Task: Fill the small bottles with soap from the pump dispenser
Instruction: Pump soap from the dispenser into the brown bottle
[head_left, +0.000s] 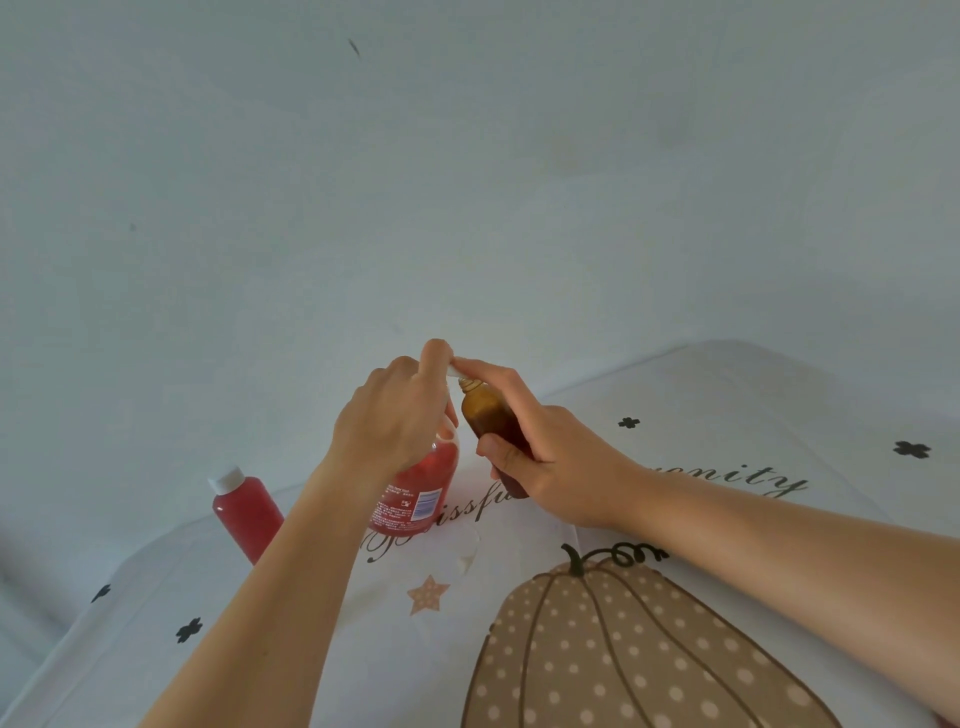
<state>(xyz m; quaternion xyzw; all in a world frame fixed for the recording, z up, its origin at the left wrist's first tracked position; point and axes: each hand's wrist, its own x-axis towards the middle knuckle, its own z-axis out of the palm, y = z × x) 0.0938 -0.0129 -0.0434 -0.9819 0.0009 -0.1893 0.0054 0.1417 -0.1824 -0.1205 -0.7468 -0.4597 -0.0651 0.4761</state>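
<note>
The amber small bottle (488, 410) is uncapped and held at a tilt: its long axis runs from the base at the near right up to the threaded open neck at the far left, and the neck points up and leftward, sitting just beneath the white pump spout (456, 370). Its glass reads darker toward the base; the fill level cannot be determined, nor whether the base touches the surface (753, 415). The right hand (556, 462) has a closed grip round the lower body of this bottle, with the thumb laid across the near side and the fingers wrapped behind. The index finger is extended along the bottle and touches the spout tip. The pump dispenser (421, 488), clear with red soap and a printed label, stands upright on the surface just left of the amber bottle, its long axis vertical. The left hand (395, 410) covers its top from above, fingers curled down over the pump head and neck in a closed grip, with one finger raised at the far side beside the spout. A second small bottle (244, 512), filled red and fitted with a white cap, stands well to the left near the surface edge, cap upward. The surface carries a white cloth printed with a dotted pumpkin (639, 649), a star and script lettering.
</note>
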